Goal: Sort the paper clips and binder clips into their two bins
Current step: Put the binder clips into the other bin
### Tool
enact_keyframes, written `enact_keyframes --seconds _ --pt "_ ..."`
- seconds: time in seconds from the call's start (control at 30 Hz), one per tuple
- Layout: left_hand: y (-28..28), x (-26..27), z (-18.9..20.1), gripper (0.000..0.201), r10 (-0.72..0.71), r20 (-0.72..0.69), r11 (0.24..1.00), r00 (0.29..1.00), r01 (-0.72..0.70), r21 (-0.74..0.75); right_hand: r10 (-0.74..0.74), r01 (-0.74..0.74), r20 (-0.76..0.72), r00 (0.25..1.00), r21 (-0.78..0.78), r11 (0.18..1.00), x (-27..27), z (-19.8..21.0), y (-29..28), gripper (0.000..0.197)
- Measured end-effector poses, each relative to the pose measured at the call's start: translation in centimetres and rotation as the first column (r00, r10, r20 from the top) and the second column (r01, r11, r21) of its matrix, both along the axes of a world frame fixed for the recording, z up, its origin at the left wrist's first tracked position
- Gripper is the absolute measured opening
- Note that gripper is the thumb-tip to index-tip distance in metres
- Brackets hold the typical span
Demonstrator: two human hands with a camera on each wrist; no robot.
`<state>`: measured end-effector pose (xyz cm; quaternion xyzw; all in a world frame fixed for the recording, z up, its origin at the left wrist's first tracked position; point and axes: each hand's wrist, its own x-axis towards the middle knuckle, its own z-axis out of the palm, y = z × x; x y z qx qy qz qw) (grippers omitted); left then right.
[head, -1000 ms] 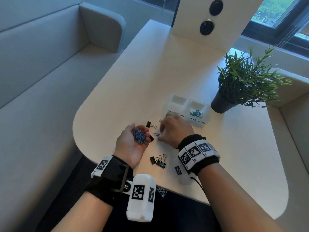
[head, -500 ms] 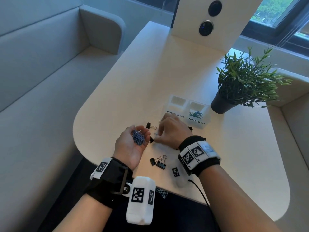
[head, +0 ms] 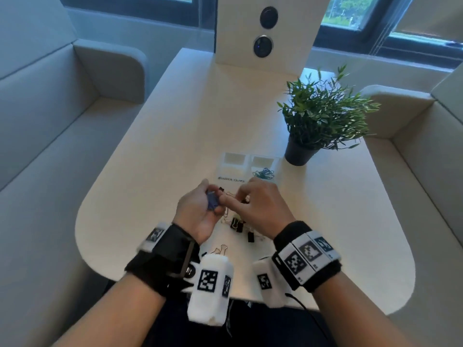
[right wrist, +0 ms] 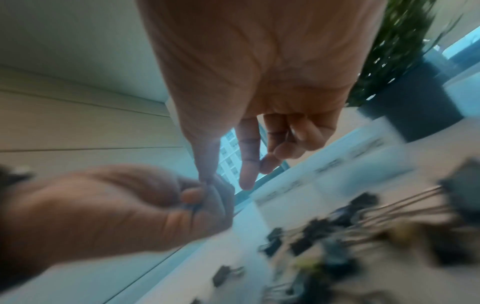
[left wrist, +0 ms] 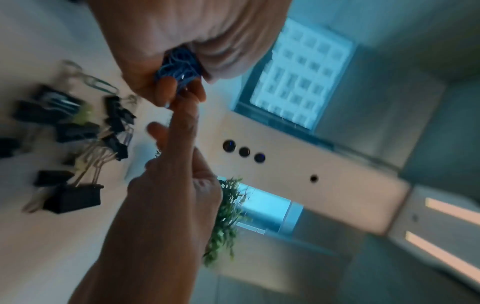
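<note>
My left hand (head: 198,214) is cupped palm-up over the table and holds a bunch of blue paper clips (head: 213,203), seen close in the left wrist view (left wrist: 179,63). My right hand (head: 260,209) reaches across to that palm. Its thumb tip meets the bunch, while its forefinger (right wrist: 246,164) is straight and apart from the thumb with nothing pinched between them. Several black binder clips (head: 237,225) and one loose paper clip (head: 226,213) lie on the table below the hands. The two clear bins stand beyond: the binder clip bin (head: 234,160) on the left, the paper clip bin (head: 265,161) holding teal clips on the right.
A potted plant (head: 323,121) stands right of the bins. A white panel (head: 268,31) with round sockets rises at the table's far end. Grey bench seats flank the table (head: 160,136). More binder clips (head: 221,249) lie near the front edge.
My right hand has left the table surface and moved left to the left palm. My left fingers have curled closer around the blue paper clips.
</note>
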<state>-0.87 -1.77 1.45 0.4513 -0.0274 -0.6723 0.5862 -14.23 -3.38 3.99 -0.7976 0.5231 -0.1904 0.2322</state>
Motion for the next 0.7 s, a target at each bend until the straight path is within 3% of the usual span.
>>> enact_keyframes --seconds 0.1,0.2,0.27,0.33,0.47,0.53,0.6,0.7 --pt "-4.2 -1.9 2.3 0.033 -0.193 0.317 0.978 0.929 0.209 -0.018 -0.052 0.052 0.002 0.999 0.007 0.999 -2.6 0.0 -0.2 0.046" --pt "-8.6 -3.9 4.5 0.036 -0.283 0.62 0.932 0.732 0.362 -0.002 -0.098 0.098 -0.019 0.995 0.037 0.994 -4.5 0.0 -0.4 0.037" --pt "-11.1 -4.9 5.1 0.037 -0.316 0.799 0.876 0.512 0.481 0.039 -0.13 0.131 -0.032 0.991 0.044 0.99 -5.5 -0.1 -0.3 0.032" --pt "-12.7 -5.6 5.1 0.035 -0.325 0.917 0.796 0.233 0.591 0.132 -0.162 0.164 -0.032 0.986 0.067 0.984 -6.2 -0.3 -0.2 0.033" --pt "-13.5 -7.2 4.5 0.02 -0.278 0.938 0.628 -0.209 0.699 0.342 -0.189 0.193 -0.049 0.981 0.098 0.976 -6.9 -0.8 0.0 0.035" --pt "-13.1 -7.7 4.4 0.016 -0.19 0.899 0.594 -0.395 0.683 0.425 -0.194 0.199 -0.05 0.98 0.111 0.974 -7.1 -1.0 0.1 0.035" --pt "-12.9 -8.0 3.8 0.02 -0.111 0.865 0.584 -0.49 0.672 0.456 -0.201 0.206 -0.054 0.978 0.115 0.972 -7.2 -1.2 0.2 0.034" --pt "-12.7 -8.2 2.7 0.02 -0.056 0.819 0.549 -0.571 0.667 0.503 -0.201 0.208 -0.068 0.977 0.116 0.971 -7.2 -1.6 0.2 0.032"
